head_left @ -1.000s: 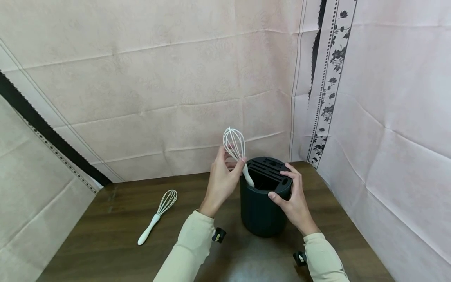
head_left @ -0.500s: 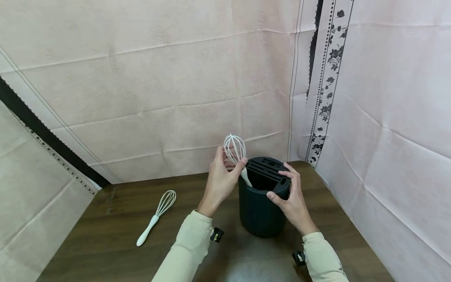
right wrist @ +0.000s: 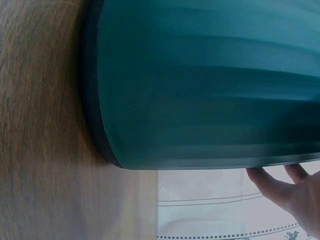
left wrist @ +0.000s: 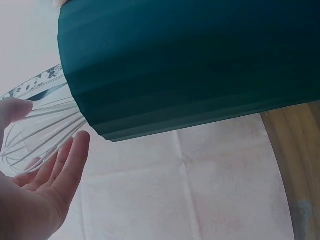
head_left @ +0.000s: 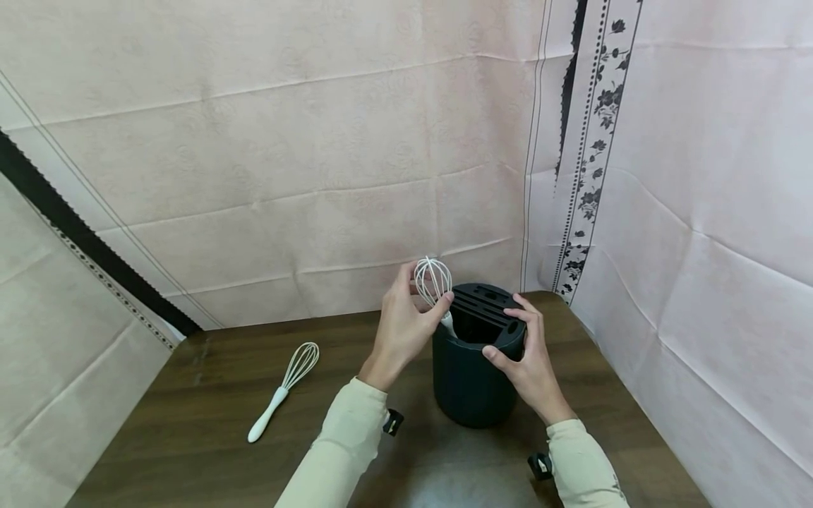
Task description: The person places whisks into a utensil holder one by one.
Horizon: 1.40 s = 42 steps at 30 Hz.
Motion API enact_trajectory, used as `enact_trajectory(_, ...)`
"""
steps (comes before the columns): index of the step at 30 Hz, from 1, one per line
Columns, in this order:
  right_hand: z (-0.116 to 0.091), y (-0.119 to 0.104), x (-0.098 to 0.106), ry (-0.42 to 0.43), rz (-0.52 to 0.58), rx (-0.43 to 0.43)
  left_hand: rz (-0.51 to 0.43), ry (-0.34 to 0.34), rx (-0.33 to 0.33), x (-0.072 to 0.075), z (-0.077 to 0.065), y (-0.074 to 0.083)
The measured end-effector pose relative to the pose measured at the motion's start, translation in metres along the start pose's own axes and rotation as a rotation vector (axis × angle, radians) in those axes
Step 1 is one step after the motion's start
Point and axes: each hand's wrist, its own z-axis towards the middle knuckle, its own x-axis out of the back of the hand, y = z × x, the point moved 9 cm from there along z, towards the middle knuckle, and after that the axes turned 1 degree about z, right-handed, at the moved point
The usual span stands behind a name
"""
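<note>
A white whisk (head_left: 433, 276) stands wires up, its handle mostly hidden inside the dark green utensil holder (head_left: 473, 388). My left hand (head_left: 403, 324) holds it by the lower wires, thumb on one side and fingers on the other; the left wrist view shows those wires (left wrist: 45, 125) between thumb and fingers, right at the holder's rim. Across the holder, my right hand (head_left: 532, 360) grips the top edge, thumb at the front and fingers over the right side. Slots and small holes mark the holder's black top, with a larger opening at the left front.
A second white whisk (head_left: 279, 398) lies on the brown wooden table (head_left: 209, 423), left of the left forearm. Pale cloth (head_left: 317, 141) hangs behind the table and along both sides. Each wrist wears a small black camera.
The whisk in my left hand has sunk lower into the holder, so less of its handle shows. My left hand has moved slightly down and right with it. The right hand keeps its grip.
</note>
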Motion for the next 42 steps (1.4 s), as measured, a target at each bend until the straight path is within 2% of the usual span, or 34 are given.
enact_trajectory(9, -0.001, 0.001, 0.0, 0.001, -0.004, -0.011, 0.081, -0.062, -0.077, -0.01, -0.003, 0.005)
enact_trajectory(19, -0.001, 0.002, 0.0, -0.001, -0.003, -0.017, 0.148, -0.13, -0.052, -0.024, -0.007, 0.002)
enact_trajectory(27, -0.001, 0.002, -0.001, -0.003, 0.004, -0.011, 0.214, -0.154, -0.022, -0.028, -0.009, -0.002)
enact_trajectory(34, -0.001, 0.002, -0.002, -0.007, 0.01, -0.009, 0.278, -0.159, -0.074, -0.03, -0.011, -0.003)
enact_trajectory(42, -0.001, 0.0, 0.0, 0.001, 0.012, 0.004, 0.274, -0.14, -0.085, -0.032, -0.013, -0.003)
